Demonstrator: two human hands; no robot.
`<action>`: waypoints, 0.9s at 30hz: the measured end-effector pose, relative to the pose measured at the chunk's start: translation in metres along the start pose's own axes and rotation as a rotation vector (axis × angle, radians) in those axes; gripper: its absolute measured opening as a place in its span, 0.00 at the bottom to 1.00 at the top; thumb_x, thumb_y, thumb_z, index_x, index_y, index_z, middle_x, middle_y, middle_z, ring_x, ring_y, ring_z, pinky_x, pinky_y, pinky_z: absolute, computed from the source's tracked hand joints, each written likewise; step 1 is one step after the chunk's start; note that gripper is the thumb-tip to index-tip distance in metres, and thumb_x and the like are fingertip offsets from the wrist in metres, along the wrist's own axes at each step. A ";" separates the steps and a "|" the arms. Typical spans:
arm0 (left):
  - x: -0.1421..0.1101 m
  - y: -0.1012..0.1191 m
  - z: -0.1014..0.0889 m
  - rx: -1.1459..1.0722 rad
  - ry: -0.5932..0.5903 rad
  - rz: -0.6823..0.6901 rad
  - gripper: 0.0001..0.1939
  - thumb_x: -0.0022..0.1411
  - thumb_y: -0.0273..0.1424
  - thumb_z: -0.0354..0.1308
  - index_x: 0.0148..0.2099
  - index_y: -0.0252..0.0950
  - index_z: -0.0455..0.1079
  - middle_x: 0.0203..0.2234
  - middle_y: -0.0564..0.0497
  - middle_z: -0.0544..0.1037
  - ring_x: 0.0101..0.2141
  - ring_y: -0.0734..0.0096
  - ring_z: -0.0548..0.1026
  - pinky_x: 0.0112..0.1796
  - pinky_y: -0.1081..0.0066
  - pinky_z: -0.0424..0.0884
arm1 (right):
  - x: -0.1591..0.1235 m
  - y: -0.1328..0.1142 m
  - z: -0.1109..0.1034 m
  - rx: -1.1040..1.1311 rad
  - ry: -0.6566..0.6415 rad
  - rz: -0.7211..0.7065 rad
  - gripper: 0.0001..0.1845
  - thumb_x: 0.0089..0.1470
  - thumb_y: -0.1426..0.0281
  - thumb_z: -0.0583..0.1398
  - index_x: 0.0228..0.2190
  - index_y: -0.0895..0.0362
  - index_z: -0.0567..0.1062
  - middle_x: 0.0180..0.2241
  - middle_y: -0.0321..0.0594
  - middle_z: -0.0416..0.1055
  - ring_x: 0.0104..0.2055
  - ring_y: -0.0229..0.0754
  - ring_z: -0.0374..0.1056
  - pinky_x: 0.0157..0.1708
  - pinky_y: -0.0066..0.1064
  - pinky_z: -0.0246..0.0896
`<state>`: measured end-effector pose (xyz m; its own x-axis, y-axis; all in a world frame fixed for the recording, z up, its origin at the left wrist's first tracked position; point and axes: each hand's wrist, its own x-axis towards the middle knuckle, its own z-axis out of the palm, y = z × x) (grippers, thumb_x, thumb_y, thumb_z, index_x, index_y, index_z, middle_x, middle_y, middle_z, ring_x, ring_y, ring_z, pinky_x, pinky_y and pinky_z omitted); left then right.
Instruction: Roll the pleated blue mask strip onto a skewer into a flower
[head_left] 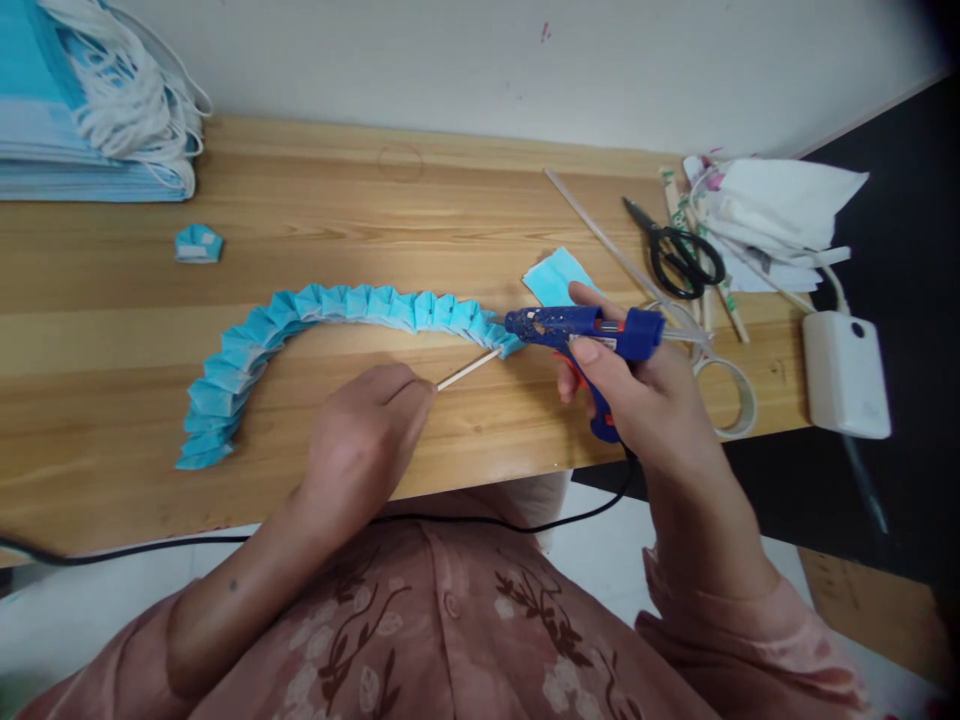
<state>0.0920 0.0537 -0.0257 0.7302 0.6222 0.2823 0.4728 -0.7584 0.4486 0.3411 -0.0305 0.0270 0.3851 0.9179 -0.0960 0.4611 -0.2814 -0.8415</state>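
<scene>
Blue pleated strip [322,304] is curving across the wood-grain table [300,215] like a big hook, and from where I'm standing it's the main thing in the scene. One end sits at the lower left, the other is over by the hands.

The left hand [364,435] is closed in a loose fist, pinching a thin white stick [469,370] whose far tip meets the strip's right end. I can't see most of those fingertips, they're tucked under.

The right hand [637,390] is wrapped around a dark blue glue gun [577,328], thumb along its side and other fingers by the red trigger. Can't tell if it's being squeezed. The nozzle points left, right at that same strip end, but I can't tell if it's touching.

Behind the gun there's a flat blue piece [556,278], and a small folded blue piece [199,244] lies alone near the strip's left curve. Top left is a thick blue stack [52,150] with white cords [135,100] heaped on it.

Right side's kinda cluttered: a long clear rod [592,225], black-handled scissors [679,255], some wooden sticks [735,312], crumpled white sheets [787,200], a tape roll [739,395] and a white box [846,375] at the table's edge.
</scene>
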 end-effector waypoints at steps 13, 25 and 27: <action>0.001 0.000 -0.001 0.014 -0.002 0.011 0.19 0.76 0.30 0.47 0.35 0.37 0.75 0.32 0.47 0.80 0.35 0.63 0.76 0.35 0.65 0.70 | 0.002 0.000 0.002 -0.012 -0.015 0.002 0.20 0.64 0.58 0.61 0.55 0.48 0.78 0.22 0.33 0.71 0.22 0.40 0.68 0.21 0.32 0.63; 0.000 0.001 0.000 -0.020 -0.006 -0.008 0.20 0.77 0.30 0.46 0.34 0.37 0.75 0.32 0.46 0.80 0.36 0.62 0.76 0.37 0.64 0.70 | 0.000 0.000 -0.002 -0.032 -0.002 -0.013 0.21 0.64 0.59 0.61 0.56 0.48 0.76 0.22 0.34 0.72 0.28 0.45 0.74 0.23 0.32 0.64; 0.000 0.001 -0.001 -0.015 -0.006 0.003 0.20 0.77 0.29 0.47 0.34 0.36 0.75 0.33 0.46 0.80 0.36 0.62 0.76 0.37 0.64 0.70 | -0.001 0.001 -0.003 -0.026 0.005 -0.003 0.20 0.63 0.59 0.62 0.55 0.49 0.77 0.21 0.33 0.71 0.27 0.44 0.73 0.23 0.32 0.64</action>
<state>0.0924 0.0528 -0.0245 0.7345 0.6188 0.2787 0.4634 -0.7573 0.4602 0.3432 -0.0322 0.0280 0.3877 0.9173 -0.0907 0.4829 -0.2859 -0.8277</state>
